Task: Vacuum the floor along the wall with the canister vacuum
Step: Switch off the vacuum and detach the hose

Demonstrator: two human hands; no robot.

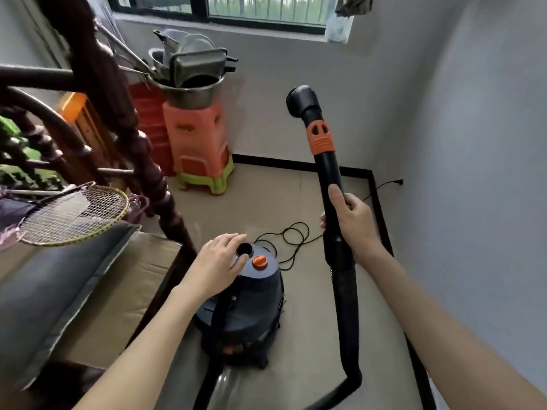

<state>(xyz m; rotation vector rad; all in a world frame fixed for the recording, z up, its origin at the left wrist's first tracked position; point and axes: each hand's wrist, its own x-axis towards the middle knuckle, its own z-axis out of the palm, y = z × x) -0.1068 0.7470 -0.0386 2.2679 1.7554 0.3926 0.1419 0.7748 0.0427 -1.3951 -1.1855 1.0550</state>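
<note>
The right hand [350,221] grips the wand [328,173], nozzle raised well off the floor. The left hand [217,261] rests spread on the canister vacuum [251,300] below it. The power cord [291,242] loops between both hands, likely to snag or tip the canister when pulled.

Canister vacuum [251,303] is showing a dark blue-grey body with an orange knob [259,261]. Wand [327,173] is showing black with an orange collar [321,137]. Stacked stools [198,143] are showing salmon-pink over lime green. Floor [266,187] is reading beige, with black skirting [296,164]. Racket [74,214] is showing a yellow frame and white strings.
</note>
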